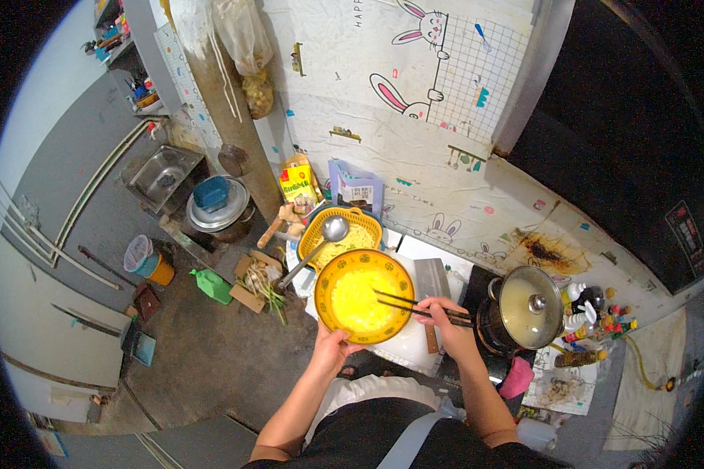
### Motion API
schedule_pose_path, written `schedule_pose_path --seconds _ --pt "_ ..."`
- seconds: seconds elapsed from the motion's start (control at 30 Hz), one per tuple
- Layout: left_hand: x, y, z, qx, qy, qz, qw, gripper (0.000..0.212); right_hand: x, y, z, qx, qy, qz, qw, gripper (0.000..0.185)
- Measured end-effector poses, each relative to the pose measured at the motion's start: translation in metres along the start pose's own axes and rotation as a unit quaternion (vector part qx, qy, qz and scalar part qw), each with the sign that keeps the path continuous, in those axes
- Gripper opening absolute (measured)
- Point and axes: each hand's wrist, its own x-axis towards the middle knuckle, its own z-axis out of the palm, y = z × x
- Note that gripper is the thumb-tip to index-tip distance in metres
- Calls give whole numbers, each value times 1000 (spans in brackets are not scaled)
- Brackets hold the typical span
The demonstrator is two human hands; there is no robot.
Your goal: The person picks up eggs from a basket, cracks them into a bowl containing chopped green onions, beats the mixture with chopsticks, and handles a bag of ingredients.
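My left hand [332, 349] grips the lower rim of a yellow patterned bowl [325, 275] and holds it tilted above the white counter. Bright yellow liquid [361, 305], which looks like beaten egg, fills much of the bowl. In my right hand [446, 322] is a pair of dark chopsticks [410, 308], their tips in the liquid. Behind the bowl stands a yellow plastic colander [312, 231] of pale yellow shreds [358, 237], with a metal ladle [335, 228] lying across it. A cleaver [433, 278] rests on the counter right of the bowl, partly hidden by my right hand.
On the stove at right sits a lidded pot [531, 311], close to my right forearm. Several bottles [589, 316] and a pink cloth [515, 377] are beyond it. A knife with a wooden handle [270, 233] and ginger [293, 216] lie left of the colander. A green jug [211, 286] stands on the floor.
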Motion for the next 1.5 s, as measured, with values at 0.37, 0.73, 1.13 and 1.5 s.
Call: schedule_pose_path --seconds 0.37,0.73,1.13,1.5 --pt "-1 6 5 -1 -10 -2 1000 72 2 5 2 38 8 -38 999 26" --pt "-1 7 2 -4 -17 -1 1000 73 1 2 4 7 -2 -24 1000 26" --pt "-1 5 -3 1 -18 2 1000 73 4 6 4 -38 -7 -43 998 30" --pt "-4 7 -3 6 8 -11 1000 72 6 15 7 30 8 -37 999 31"
